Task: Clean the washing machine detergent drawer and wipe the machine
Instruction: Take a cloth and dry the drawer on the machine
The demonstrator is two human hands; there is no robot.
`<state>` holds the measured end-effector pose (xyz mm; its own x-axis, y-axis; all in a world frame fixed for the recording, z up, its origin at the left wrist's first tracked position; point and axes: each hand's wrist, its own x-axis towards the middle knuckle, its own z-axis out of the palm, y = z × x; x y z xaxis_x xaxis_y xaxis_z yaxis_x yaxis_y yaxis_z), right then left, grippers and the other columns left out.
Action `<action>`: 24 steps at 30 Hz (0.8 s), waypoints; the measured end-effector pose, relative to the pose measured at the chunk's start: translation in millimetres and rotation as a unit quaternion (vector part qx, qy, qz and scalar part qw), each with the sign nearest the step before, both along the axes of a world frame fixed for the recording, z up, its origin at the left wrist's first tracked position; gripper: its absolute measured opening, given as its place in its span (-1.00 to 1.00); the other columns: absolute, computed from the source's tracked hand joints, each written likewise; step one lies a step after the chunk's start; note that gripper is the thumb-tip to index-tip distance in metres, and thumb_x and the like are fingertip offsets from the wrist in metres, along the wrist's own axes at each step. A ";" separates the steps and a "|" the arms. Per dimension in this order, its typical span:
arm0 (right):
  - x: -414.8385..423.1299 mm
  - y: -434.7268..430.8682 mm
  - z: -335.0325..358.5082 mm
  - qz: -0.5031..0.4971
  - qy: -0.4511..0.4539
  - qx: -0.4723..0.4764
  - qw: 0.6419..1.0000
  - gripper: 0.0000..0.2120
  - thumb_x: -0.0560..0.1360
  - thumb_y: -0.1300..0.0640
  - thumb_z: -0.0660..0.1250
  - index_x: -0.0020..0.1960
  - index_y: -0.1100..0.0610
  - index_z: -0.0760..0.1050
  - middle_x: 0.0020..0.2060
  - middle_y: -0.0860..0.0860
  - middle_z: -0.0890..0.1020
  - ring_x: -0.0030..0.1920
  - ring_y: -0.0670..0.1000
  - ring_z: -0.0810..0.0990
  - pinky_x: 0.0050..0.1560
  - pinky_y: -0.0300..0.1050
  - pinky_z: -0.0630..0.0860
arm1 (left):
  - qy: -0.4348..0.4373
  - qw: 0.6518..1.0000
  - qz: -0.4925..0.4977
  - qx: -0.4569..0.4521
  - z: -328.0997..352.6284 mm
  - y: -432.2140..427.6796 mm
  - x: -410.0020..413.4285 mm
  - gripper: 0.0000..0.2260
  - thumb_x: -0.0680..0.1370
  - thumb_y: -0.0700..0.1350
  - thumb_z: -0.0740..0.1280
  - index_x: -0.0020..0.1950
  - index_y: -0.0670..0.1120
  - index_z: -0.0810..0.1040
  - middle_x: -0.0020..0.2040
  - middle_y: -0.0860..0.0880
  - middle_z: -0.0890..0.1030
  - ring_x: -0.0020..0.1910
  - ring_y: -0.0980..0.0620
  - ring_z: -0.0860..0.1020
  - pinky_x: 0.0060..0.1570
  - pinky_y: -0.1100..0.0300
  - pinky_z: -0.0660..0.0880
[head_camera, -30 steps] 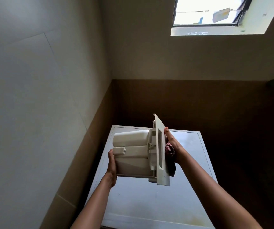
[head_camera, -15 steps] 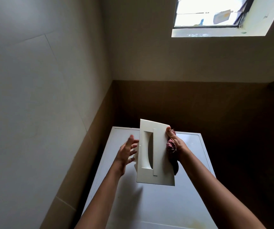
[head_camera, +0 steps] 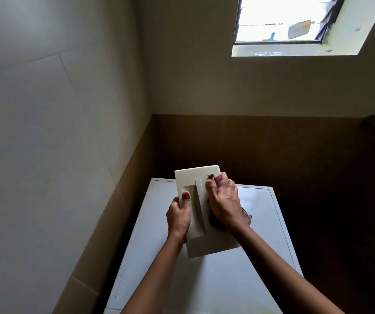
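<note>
Job: I am wiping the front of the drawer (head_camera: 196,175) with the cloth (head_camera: 217,178). That is my guess from how things lie.
Do it well: I should hold the drawer steady and rub the cloth flat over the whole front. I should go into the handle dip and along the edges too. I think the dip and the corners hide the most dirt. I should not push so hard that the drawer slips out.
Left hand (head_camera: 178,217): on the left side of the drawer. My fingers are curled round its left edge. My thumb sits in the handle dip. This hand holds tight.
Drawer: up in both my hands, with its front facing me, tipped a little. The boxes at its back are hidden.
Cloth: on the right part of the drawer front, bunched up in my right hand. A pink bit sticks out at the top. A dark bit hangs out lower down, right of the drawer.
Right hand (head_camera: 224,205): on the right side of the drawer. My fingers are curled round the cloth and press it on the front.
Machine (head_camera: 227,286): its white top is under the drawer. I cannot tell if the drawer touches it.
Window (head_camera: 284,19): high up, right of the drawer.
</note>
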<state>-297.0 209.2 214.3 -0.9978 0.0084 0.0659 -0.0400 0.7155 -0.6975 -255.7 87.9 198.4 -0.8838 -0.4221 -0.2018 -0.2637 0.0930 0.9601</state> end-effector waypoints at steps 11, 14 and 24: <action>17.1 -33.5 -22.9 0.164 0.160 0.066 0.971 -0.41 0.55 -0.10 -0.21 0.54 0.06 -0.06 0.53 -0.03 -0.09 0.52 -0.14 -0.22 0.51 -0.14 -0.19 | -0.051 0.990 -0.094 0.097 1.9 -3.1 -11.7 -0.50 0.58 0.30 -0.06 0.20 0.08 0.52 0.09 -0.04 0.62 0.03 -0.02 0.59 0.01 0.04 0.58; -3.5 -40.2 -3.7 0.124 0.159 0.092 0.975 -0.37 0.52 -0.13 -0.27 0.54 0.08 -0.06 0.53 -0.02 -0.10 0.52 -0.09 -0.22 0.50 -0.15 -0.24 | -0.008 0.988 -0.142 -0.059 4.0 0.1 -14.4 -0.62 0.66 0.11 0.00 0.36 0.01 0.40 0.23 -0.16 0.57 0.12 -0.08 0.57 0.15 -0.02 0.53; 34.4 -40.1 -14.6 0.274 0.142 0.100 0.946 -0.39 0.55 -0.12 -0.23 0.52 0.06 0.14 0.50 -0.06 0.08 0.50 -0.20 -0.06 0.49 -0.29 -0.14 | 0.001 0.909 -0.026 0.416 19.9 -6.1 -18.2 -0.55 0.61 0.20 0.09 0.08 -0.17 0.49 -0.12 -0.10 0.63 -0.07 -0.04 0.59 -0.02 0.08 0.50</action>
<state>-262.6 169.1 199.7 -0.7903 -0.5461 0.2777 -0.6088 0.6496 -0.4553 -274.0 81.8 218.3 -0.8987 -0.0818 -0.4308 -0.2784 -0.6526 0.7047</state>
